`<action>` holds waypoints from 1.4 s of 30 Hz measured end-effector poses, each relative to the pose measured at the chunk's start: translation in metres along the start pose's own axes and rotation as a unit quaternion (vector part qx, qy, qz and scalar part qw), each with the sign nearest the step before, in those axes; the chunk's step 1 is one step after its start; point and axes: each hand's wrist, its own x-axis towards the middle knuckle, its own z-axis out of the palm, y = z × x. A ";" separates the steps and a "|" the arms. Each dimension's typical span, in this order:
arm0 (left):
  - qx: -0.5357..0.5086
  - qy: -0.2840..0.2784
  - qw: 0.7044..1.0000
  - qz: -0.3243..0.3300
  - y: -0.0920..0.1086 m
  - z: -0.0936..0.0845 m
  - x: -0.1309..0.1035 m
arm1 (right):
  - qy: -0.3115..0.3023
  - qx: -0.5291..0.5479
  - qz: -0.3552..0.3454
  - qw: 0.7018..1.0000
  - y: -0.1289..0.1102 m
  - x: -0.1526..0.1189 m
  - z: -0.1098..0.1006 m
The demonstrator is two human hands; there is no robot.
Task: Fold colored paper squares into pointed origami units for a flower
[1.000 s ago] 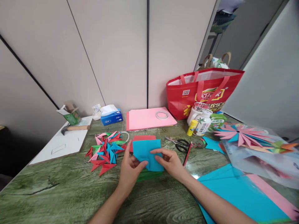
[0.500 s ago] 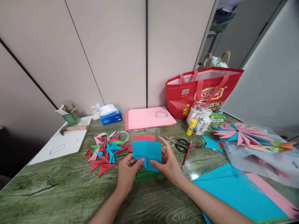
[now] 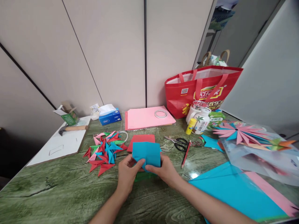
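A creased blue paper (image 3: pixel 147 152) is held up between both hands at the centre of the head view. My left hand (image 3: pixel 128 169) pinches its lower left part, thumb on the front face. At the lower right edge my right hand (image 3: pixel 163 168) grips it, the thumb reaching inward and the fingers behind. Just behind lies a red paper (image 3: pixel 142 138), partly covered by the blue one. Something green (image 3: pixel 146 177) shows under the hands. Left of them is a pile of folded red, pink, blue and green pieces (image 3: pixel 106 152).
Scissors (image 3: pixel 178 143) and a red pencil (image 3: pixel 186 154) lie right of the hands. Behind are pink sheets (image 3: pixel 142 117), a tissue box (image 3: pixel 109 117), a glue stick (image 3: pixel 191 126) and a red bag (image 3: pixel 177 96). Large blue paper (image 3: pixel 235 189) lies under the right forearm.
My right hand's raised fingers have come down behind the blue paper's right edge, and its thumb has moved inward to the left. The view has shifted slightly.
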 end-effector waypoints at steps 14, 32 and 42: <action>0.015 -0.007 1.000 0.010 -0.003 0.002 -0.001 | 0.009 0.038 0.028 0.999 0.002 0.001 0.002; 0.011 -0.041 0.999 0.012 0.002 0.001 -0.001 | 0.026 0.030 0.031 0.999 0.000 0.002 0.001; -0.012 -0.040 0.999 -0.024 0.002 -0.002 0.000 | 0.037 0.040 0.045 0.998 -0.004 0.002 -0.002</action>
